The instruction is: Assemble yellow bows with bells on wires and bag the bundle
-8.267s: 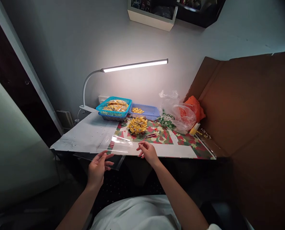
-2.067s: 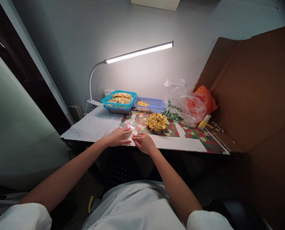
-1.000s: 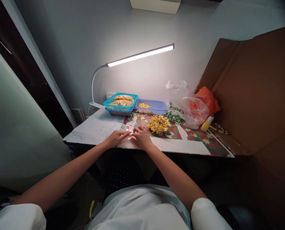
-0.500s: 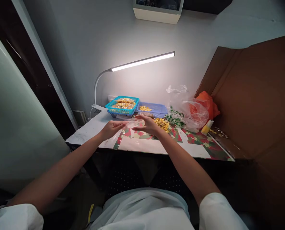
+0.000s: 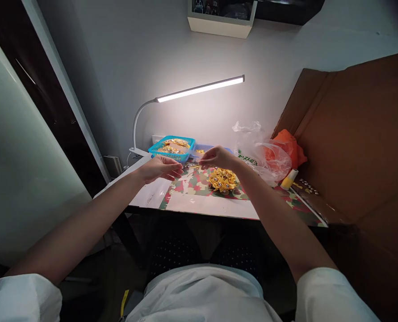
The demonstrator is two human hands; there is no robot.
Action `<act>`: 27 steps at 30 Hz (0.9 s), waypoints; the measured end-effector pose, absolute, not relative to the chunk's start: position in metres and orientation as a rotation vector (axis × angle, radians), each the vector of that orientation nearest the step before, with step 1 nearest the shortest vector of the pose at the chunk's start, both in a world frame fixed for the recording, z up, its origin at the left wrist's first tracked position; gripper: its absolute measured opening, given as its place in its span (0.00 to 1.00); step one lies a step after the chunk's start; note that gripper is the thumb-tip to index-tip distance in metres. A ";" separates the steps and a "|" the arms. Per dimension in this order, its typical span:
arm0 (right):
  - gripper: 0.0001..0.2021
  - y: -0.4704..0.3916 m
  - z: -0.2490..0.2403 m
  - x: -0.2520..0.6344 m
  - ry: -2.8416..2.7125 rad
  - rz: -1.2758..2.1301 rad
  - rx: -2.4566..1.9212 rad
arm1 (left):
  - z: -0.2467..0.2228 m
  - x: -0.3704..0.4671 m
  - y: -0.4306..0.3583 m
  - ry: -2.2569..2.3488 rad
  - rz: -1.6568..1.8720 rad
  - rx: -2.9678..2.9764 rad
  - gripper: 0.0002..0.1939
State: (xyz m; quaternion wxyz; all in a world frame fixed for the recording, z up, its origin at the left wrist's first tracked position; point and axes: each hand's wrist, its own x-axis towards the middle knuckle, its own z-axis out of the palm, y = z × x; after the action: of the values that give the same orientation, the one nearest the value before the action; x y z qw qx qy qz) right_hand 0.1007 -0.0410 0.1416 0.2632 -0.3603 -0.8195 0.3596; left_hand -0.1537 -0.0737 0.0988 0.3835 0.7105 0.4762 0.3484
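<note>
My left hand [image 5: 162,169] is over the left part of the table, its thumb and index fingertips close together; what is between them, if anything, is too small to make out. To its right, my right hand [image 5: 218,158] pinches near a thin clear plastic bag [image 5: 191,152], which stretches left toward the turquoise basket [image 5: 154,151]. Below my right hand sits a round gold flower ornament [image 5: 223,180] with shiny silver beads. Wrapped gold pieces [image 5: 173,146] fill the turquoise basket. Behind my right hand, a blue-purple basket [image 5: 226,150] is partly hidden.
A white clamp lamp [image 5: 199,89] shines over the table [image 5: 205,204]. At the right are a clear plastic bag with green print [image 5: 249,147], an orange bag [image 5: 291,150], a yellow-and-white spool [image 5: 289,179] and a tall cardboard sheet [image 5: 359,134].
My hands have moved apart; the right one rose and shifted right. The clear plastic that lay between both hands now extends behind them, and more of the gold ornament shows.
</note>
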 end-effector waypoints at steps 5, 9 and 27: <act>0.14 -0.045 0.126 0.095 -2.149 1.309 -1.052 | 0.100 -0.154 -0.053 1.296 0.722 1.972 0.23; 0.16 -0.043 0.073 0.078 -1.907 1.300 -1.266 | 0.093 -0.143 -0.033 1.395 0.729 2.145 0.27; 0.14 -0.044 -0.017 0.058 -1.800 0.527 -1.729 | -0.028 -0.101 -0.046 1.644 0.995 2.270 0.22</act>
State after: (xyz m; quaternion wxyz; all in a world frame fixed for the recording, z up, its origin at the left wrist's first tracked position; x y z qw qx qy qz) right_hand 0.0579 -0.0439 -0.0172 0.2913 -0.6484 -0.6750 0.1976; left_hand -0.1012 -0.0458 -0.0283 0.0839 0.7606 0.5507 0.3334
